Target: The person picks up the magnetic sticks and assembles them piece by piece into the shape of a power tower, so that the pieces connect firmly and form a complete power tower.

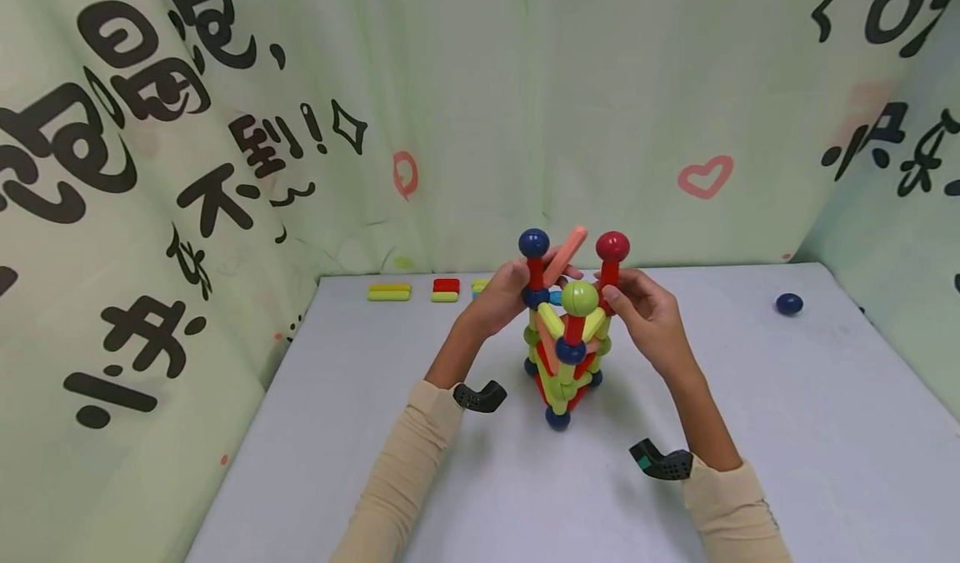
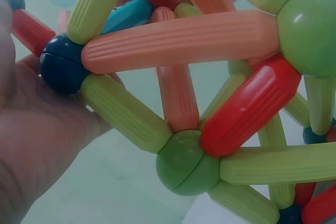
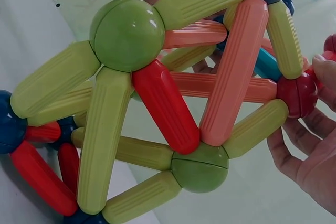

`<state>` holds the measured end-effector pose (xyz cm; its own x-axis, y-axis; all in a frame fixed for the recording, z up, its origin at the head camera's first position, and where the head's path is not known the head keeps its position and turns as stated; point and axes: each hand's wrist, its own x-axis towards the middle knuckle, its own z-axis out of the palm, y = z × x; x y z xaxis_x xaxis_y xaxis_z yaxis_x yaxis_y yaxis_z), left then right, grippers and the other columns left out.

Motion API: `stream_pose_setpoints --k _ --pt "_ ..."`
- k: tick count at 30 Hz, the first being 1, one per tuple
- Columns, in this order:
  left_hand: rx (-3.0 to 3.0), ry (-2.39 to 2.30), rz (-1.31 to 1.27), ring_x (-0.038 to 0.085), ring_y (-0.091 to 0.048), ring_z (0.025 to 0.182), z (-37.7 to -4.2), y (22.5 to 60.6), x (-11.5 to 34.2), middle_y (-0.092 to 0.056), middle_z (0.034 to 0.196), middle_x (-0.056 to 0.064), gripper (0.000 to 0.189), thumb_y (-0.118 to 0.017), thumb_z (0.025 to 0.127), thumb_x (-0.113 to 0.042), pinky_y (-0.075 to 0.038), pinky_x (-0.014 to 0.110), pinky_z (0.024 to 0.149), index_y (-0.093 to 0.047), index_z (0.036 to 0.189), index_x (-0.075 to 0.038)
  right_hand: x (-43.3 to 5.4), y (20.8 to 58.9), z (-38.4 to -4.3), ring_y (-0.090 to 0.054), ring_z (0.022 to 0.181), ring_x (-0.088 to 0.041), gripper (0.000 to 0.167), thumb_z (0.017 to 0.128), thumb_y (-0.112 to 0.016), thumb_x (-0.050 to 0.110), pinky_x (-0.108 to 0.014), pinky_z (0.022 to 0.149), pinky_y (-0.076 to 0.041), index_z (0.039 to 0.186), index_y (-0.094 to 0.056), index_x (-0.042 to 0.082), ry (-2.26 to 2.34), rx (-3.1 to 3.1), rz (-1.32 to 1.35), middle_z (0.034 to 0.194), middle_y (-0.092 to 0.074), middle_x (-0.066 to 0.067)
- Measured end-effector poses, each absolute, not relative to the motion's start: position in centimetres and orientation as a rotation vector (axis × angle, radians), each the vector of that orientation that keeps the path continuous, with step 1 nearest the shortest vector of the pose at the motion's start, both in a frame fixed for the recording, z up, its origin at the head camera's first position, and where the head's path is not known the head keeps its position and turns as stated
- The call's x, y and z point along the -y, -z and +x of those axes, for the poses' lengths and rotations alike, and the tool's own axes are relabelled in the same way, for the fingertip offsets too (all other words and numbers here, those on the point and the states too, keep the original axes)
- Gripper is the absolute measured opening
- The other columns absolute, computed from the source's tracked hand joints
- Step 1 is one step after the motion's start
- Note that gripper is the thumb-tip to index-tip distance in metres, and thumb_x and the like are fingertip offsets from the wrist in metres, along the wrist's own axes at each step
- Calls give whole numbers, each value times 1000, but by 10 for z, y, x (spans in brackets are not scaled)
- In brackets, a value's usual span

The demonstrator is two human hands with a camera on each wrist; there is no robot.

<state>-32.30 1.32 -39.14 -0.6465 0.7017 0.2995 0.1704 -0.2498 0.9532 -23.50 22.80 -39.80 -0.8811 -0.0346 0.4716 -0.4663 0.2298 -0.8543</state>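
A tower of green, red, salmon and blue toy rods (image 1: 551, 321) joined by balls stands upright on the table between both hands. Three red rods rise from its top corners, capped by a blue ball (image 1: 534, 243), a green ball (image 1: 580, 298) and a red ball (image 1: 612, 246). My left hand (image 1: 501, 298) is at the far left corner and holds a slanting salmon rod (image 1: 566, 256); its fingers are partly hidden behind the tower. At the right corner my right hand (image 1: 647, 313) pinches the red rod (image 1: 609, 276) under the red ball, its thumb on the near side.
Spare yellow rods (image 1: 389, 292) lie by the table's back edge, with a red rod (image 1: 446, 285) and others to their right. A loose dark blue ball (image 1: 789, 304) lies at the far right. A printed curtain (image 1: 480, 113) hangs behind the table.
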Motion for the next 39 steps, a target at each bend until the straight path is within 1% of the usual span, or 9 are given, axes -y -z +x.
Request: stream_pose_setpoints --k 4,7,15,20,24,27,30,34,39 --pt "-1733 -1963 987 19 -60 116 -315 391 -15 -60 130 22 63 -59 95 -44 -46 41 104 -44 146 -12 -229 398 -235 -63 100 -5 30 99 -56 10 -15 82 -53 126 -56 -2 -1680 2140 460 109 -64 16" --pt "-1812 -1970 902 20 -61 117 -311 388 -17 -59 132 22 43 -54 100 -15 -47 38 103 -50 142 -12 -229 398 -235 -63 99 -5 29 98 -56 8 -15 82 -53 125 -56 -2 -1684 2121 458 109 -64 16" --pt "-1857 -1963 861 18 -59 114 -312 390 -18 -59 134 17 38 -53 99 -12 -50 34 97 -55 137 -6 -228 399 -235 -63 99 -5 30 99 -56 10 -15 81 -53 126 -56 -2 -1681 2112 428 107 -64 15" --pt "-1874 -1918 953 18 -60 116 -315 394 -16 -60 134 14 45 -60 97 -30 -50 35 98 -56 135 -7 -232 402 -236 -62 101 -3 32 99 -55 9 -14 84 -52 128 -55 -2 -1672 2155 473 109 -64 17" --pt "-1891 -1881 1073 21 -55 126 -320 400 -6 -55 141 13 87 -60 81 -70 -47 40 103 -48 144 -11 -240 404 -237 -62 103 1 37 98 -57 10 -14 87 -51 133 -51 -1 -1655 2317 575 115 -62 14" --pt "-1913 -1894 1046 26 -52 128 -325 407 12 -52 142 17 105 -55 70 -80 -46 48 104 -43 146 -10 -246 406 -236 -60 105 3 50 94 -64 10 -16 88 -51 139 -44 2 -1654 2455 641 122 -60 3" --pt "-2071 -1929 836 29 -56 123 -337 417 37 -58 134 15 88 -56 77 -73 -45 55 103 -50 140 -11 -250 408 -235 -59 107 3 62 89 -70 9 -20 88 -52 143 -39 4 -1656 2509 674 127 -57 -11" --pt "-2451 -1942 303 33 -60 112 -355 435 76 -66 116 12 43 -60 95 -43 -48 51 97 -63 122 -9 -251 409 -230 -57 107 4 66 86 -73 6 -19 87 -51 143 -40 5 -1568 2516 664 132 -55 -19" --pt "-2916 -1672 -259 41 -56 111 -367 464 121 -61 119 24 23 -59 92 -9 -47 46 92 -67 112 -1 -252 409 -218 -53 105 10 65 83 -75 8 -15 85 -48 140 -44 2 -1439 2533 598 131 -58 -20"
